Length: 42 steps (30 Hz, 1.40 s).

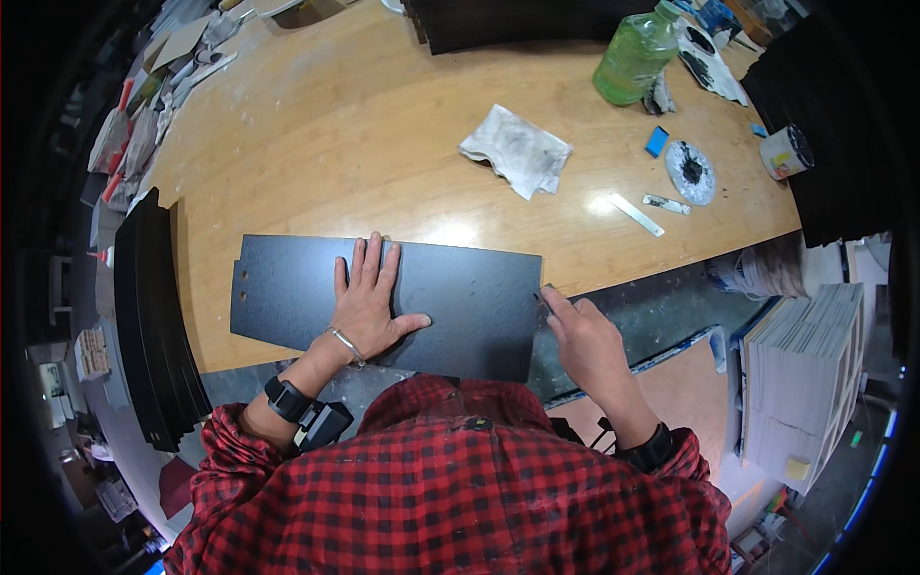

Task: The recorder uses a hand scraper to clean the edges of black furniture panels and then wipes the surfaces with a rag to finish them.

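The left hand [369, 321] spreads flat on a dark panel [470, 307] at the table's [316, 144] near edge; the right [585, 335] grips a small dark tool [540, 297]. Beyond, a white tub [778, 156] holds something black.

Panel [470, 305] over near edge of tbl [316, 144], cloth [517, 150] behind, btl [632, 62] back R, stack [151, 335] L

Right hand [583, 337] hides most of small tool [541, 300] (kind unclear) | left hand [367, 318] covers part of dark panel [465, 302] | black stack [517, 25] cut off at top
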### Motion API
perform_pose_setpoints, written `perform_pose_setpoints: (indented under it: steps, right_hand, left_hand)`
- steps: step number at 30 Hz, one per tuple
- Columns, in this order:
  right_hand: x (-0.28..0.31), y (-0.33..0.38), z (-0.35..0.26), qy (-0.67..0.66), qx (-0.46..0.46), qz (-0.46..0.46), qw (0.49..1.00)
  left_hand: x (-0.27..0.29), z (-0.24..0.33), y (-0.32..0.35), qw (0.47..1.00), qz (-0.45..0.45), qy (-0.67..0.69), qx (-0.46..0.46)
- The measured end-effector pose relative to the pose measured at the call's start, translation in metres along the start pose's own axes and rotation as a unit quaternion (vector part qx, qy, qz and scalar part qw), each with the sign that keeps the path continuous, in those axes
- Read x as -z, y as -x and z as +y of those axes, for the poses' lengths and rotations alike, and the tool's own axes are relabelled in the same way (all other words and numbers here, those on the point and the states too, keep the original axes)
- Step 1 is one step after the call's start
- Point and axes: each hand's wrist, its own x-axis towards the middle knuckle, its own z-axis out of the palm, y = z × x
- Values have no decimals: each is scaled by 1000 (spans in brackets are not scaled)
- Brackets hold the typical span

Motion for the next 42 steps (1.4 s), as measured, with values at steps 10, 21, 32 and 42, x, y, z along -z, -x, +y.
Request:
perform_pose_setpoints:
  steps: [10,21,32,42]
  right_hand:
    - [-2,13,-6,-5,-33,-82,996]
    - [-45,14,12,-165,-8,96,982]
    - [-19,16,11,-45,-54,34,997]
    - [-4,0,-11,100,-12,-55,993]
  left_hand:
    - [2,-1,2,1000,-4,1,9]
    - [2,2,0,1000,-17,-11,0]
    - [0,0,-1,1000,-2,-16,1]
    - [0,2,-2,1000,12,-9,-3]
